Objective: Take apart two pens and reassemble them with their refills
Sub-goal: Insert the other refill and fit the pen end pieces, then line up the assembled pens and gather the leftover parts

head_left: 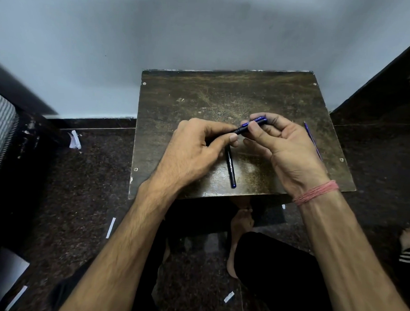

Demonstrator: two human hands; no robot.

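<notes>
Plainly light, stiff and slick, the held pen [251, 126] is pinched endwise by left hand [199, 146] and right hand [278, 144] above the table [201, 97].

Scratched wooden table [183, 89]: black pen [230, 170], purple refill [312, 140]

head view, seemingly close, forward and down onto table [224, 98]

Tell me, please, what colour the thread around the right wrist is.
Pinkish red thread, seen in the head view.
</notes>
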